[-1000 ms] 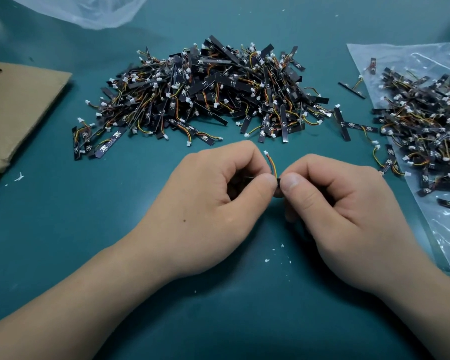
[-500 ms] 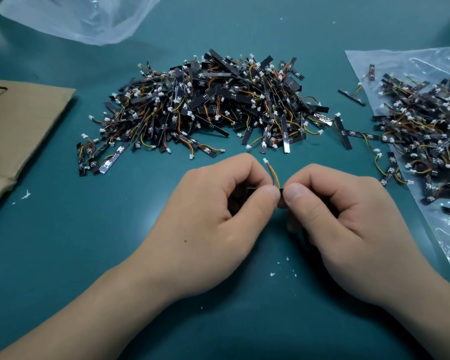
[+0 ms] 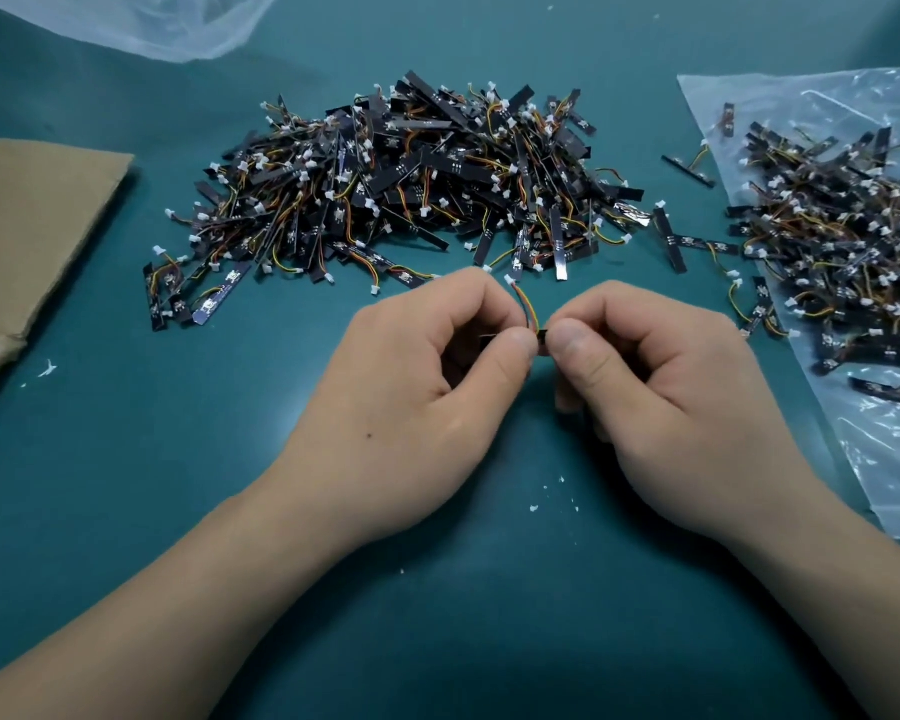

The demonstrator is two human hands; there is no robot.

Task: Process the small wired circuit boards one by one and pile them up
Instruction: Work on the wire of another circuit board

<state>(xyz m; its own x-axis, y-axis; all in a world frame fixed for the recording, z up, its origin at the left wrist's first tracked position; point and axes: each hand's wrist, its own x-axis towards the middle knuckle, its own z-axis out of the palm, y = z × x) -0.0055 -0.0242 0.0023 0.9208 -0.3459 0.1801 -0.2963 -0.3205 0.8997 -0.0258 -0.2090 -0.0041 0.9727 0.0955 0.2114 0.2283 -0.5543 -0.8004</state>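
Board (image 3: 541, 336): pinched between left hand (image 3: 422, 387) and right hand (image 3: 661, 402), fingers (image 3: 572, 350) curled on its ends; long axis left-right, wire (image 3: 525, 304) rising toward pile (image 3: 411, 184).

The board (image 3: 542, 337) is mostly hidden inside the left grip (image 3: 417, 387) and right grip (image 3: 671, 387). The cardboard (image 3: 32, 226) runs off the left edge, the bag (image 3: 879, 485) off the right. Print on the pile (image 3: 411, 189) is too small to read.

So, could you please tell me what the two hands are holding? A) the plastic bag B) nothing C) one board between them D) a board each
C: the left hand and right hand both pinch one board, its wire curling up between the thumbs.
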